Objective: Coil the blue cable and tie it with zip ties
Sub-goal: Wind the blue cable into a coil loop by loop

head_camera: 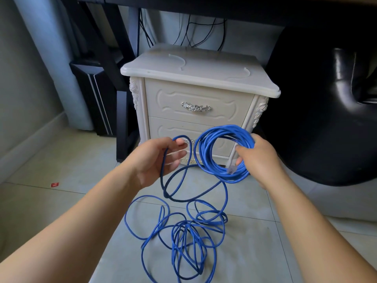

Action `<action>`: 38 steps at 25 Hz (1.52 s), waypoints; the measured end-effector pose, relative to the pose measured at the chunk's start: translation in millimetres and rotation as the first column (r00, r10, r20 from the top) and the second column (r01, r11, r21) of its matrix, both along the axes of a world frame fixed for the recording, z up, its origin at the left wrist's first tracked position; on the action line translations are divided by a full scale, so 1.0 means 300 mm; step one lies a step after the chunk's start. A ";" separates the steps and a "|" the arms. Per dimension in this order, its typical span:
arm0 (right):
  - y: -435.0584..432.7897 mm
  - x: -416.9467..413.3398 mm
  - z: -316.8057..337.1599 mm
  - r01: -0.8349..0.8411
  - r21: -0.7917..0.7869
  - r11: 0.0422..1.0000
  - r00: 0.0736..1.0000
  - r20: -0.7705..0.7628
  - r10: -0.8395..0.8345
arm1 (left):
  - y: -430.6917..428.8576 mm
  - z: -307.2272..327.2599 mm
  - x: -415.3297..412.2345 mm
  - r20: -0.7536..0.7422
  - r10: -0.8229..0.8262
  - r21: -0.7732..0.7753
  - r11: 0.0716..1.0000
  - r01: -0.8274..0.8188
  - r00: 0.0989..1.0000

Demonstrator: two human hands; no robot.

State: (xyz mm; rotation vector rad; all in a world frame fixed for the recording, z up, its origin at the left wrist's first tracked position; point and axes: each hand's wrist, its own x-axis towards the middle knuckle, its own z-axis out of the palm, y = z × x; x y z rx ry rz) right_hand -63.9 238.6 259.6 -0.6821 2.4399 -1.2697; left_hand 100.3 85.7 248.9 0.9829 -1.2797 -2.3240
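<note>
Right hand (257, 158) grips blue cable (222, 154) coil; left hand (158, 160) pinches next loop. Risk: floor (255, 242) tangle knots, snagging feed.

Arms extended forward, left hand (157, 160) and right hand (257, 158) both gripping.

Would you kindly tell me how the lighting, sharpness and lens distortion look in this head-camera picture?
Head view: soft, even daylight with no harsh glare; the blue cable, left hand and right hand are reasonably sharp; deep shadow swallows the space under the desk, with glossy highlights on the black chair; wide-angle distortion bows the nightstand edges.
</note>
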 end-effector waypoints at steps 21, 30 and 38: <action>-0.048 0.102 -0.053 -0.478 0.114 0.871 0.877 0.108 0.467 | 0.060 -0.068 -0.029 0.233 -0.198 -0.909 0.304 0.286 0.952; -0.014 0.011 -0.029 -0.484 -0.329 0.810 0.620 0.524 0.584 | 0.024 0.012 -0.002 0.320 -0.277 -0.792 0.447 0.416 0.906; -0.004 -0.025 -0.017 -0.164 0.060 0.985 0.985 -0.043 0.167 | -0.054 -0.026 0.032 0.319 -0.048 -0.882 0.351 0.314 0.947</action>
